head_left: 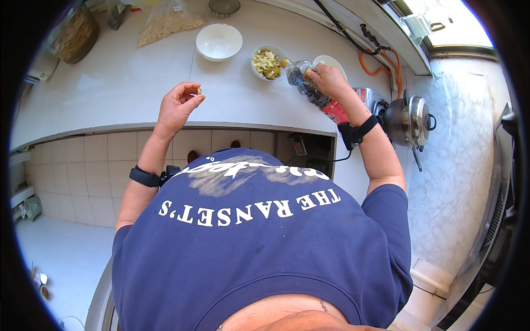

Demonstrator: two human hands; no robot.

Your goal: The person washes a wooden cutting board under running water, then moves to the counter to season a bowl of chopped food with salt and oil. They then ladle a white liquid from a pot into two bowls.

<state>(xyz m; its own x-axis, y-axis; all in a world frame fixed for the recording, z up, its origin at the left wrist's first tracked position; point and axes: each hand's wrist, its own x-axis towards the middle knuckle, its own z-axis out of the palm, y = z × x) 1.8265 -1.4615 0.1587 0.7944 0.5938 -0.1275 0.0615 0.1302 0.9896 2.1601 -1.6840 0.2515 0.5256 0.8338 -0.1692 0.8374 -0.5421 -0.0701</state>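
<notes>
My right hand (329, 80) grips a large clear plastic bottle (304, 85) with a red label, holding it near its tan handle. The bottle leans far over, its gold-coloured neck end (284, 63) at the right rim of a white bowl (283, 53). Chopped pale pieces (265, 60) and a yellow-brown heap (272, 73) lie in that bowl. No stream of liquid can be made out. Over the counter to the left, my left hand (176, 108) pinches a small pale-tan object (199, 90) between thumb and fingers; its kind is unclear.
A white bowl (219, 41), a metal bowl (225, 7) and a bag of tan pieces (172, 27) stand along the counter (124, 87). A white dish (335, 64) sits partly behind my right hand. Further right are a lidded pot (408, 120) and an orange hose (366, 68).
</notes>
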